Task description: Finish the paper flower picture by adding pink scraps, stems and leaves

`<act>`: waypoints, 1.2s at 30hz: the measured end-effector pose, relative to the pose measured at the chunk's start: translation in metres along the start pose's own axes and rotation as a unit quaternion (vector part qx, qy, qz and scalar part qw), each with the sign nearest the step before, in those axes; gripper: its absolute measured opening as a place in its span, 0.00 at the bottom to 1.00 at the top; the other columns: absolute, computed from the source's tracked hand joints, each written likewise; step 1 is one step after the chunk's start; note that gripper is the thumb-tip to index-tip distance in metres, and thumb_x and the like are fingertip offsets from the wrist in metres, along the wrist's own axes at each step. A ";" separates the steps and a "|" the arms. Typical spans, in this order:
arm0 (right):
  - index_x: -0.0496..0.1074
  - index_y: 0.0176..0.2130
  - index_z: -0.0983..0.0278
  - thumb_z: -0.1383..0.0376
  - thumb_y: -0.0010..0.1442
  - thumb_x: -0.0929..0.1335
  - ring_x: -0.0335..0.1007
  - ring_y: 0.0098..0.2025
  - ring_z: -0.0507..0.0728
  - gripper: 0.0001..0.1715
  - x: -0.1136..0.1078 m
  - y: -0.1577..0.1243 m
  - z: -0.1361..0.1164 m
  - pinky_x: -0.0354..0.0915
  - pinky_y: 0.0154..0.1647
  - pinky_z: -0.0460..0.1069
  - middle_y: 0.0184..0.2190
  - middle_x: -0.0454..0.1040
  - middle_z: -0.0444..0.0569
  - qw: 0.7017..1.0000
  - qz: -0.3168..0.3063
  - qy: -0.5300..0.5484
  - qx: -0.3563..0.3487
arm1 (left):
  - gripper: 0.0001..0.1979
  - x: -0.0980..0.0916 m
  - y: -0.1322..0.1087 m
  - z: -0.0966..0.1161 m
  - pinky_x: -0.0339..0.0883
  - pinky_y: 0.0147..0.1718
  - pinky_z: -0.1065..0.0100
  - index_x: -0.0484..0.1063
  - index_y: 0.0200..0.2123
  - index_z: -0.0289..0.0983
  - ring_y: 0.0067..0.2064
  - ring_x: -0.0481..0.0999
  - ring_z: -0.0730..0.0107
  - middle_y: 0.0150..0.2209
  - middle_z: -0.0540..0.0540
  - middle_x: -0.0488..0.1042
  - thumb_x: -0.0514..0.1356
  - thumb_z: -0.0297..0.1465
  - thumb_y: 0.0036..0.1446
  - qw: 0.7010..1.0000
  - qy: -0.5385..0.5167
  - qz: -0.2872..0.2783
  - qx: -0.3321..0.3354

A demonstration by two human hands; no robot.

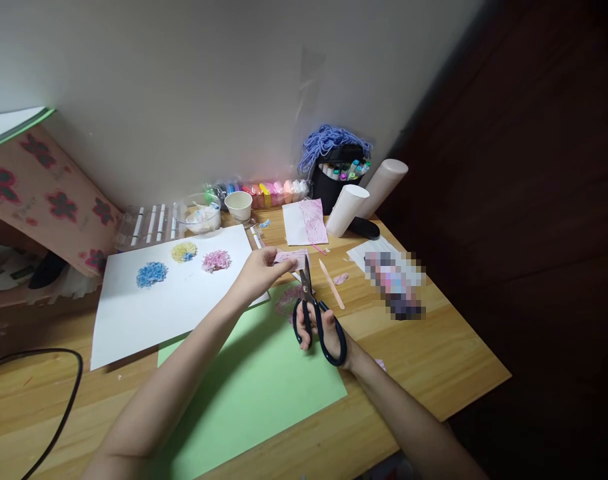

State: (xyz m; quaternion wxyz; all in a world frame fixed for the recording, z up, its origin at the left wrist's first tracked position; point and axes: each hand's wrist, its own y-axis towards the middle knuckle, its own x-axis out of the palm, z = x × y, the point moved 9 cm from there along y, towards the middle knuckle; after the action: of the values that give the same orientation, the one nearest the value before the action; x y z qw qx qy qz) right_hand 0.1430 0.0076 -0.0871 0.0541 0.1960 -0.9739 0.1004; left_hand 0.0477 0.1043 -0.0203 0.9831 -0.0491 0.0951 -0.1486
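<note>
My left hand (260, 272) pinches a small pink-streaked piece of paper (293, 258) between thumb and fingers. In my right hand (325, 328) is a pair of scissors (308, 288) with dark handles, the fingers through the loops. The scissor blades point away from me and meet the right end of the paper piece. Pink paper scraps (290, 300) lie under the hands on a green sheet (264, 373). To the left rests a white board (129, 327) bearing a blue cluster (152, 274), a yellow one (184, 252) and a pink one (217, 261) of crumpled bits.
Behind stand a paper cup (239, 206), a bowl of scraps (203, 218) and a black pen holder (329, 190). Two white rolls (348, 211) lean at the back right. A half-pink sheet (307, 222) and a wooden stick (332, 284) lie nearby. A black cable (79, 373) curves at left.
</note>
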 end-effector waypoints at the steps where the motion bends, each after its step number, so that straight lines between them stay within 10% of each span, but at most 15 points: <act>1: 0.58 0.30 0.63 0.25 0.38 0.50 0.59 0.17 0.49 0.47 -0.002 0.001 -0.001 0.59 0.21 0.45 0.17 0.58 0.37 1.000 0.008 -0.003 -0.002 | 0.16 0.002 0.000 0.000 0.60 0.30 0.70 0.69 0.25 0.33 0.29 0.71 0.69 0.25 0.50 0.73 0.63 0.42 0.46 1.000 0.003 -0.003 0.000; 36: 0.60 0.30 0.63 0.27 0.41 0.53 0.58 0.13 0.48 0.45 -0.004 0.002 0.002 0.55 0.15 0.43 0.13 0.60 0.37 0.999 0.011 0.006 -0.045 | 0.14 0.012 -0.003 -0.008 0.62 0.34 0.69 0.74 0.34 0.32 0.36 0.74 0.66 0.33 0.47 0.77 0.60 0.38 0.49 0.995 0.035 -0.084 -0.029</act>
State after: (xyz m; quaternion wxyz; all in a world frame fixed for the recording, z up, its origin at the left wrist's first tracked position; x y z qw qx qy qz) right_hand 0.1452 0.0105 -0.0897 0.0682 0.1823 -0.9792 0.0578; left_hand 0.0569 0.0971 -0.0296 0.9615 -0.0804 0.1289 -0.2292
